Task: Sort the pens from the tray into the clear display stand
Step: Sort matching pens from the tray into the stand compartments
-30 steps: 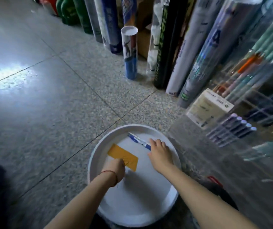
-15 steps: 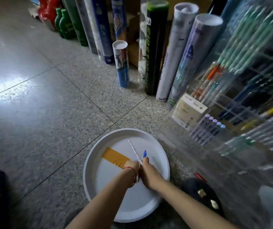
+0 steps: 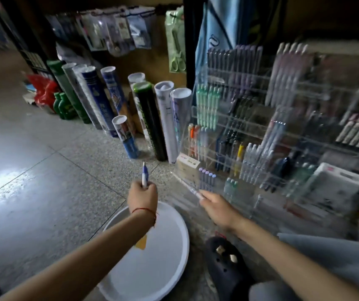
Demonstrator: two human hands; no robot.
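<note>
The speckled floor (image 3: pixel 43 192) carries the clear display stand (image 3: pixel 259 127), which stands at the right, its tiers filled with rows of pens. The round white tray (image 3: pixel 174 268) lies on the floor left of the stand, under the left forearm. Above its far rim the left hand (image 3: pixel 142 197) is fisted round a blue-and-white pen (image 3: pixel 145 175), held upright. The right hand (image 3: pixel 217 208) pinches a slim pale pen (image 3: pixel 186 185) that points up-left, close in front of the stand's lowest tier. An orange card (image 3: pixel 141 243) lies in the tray.
</note>
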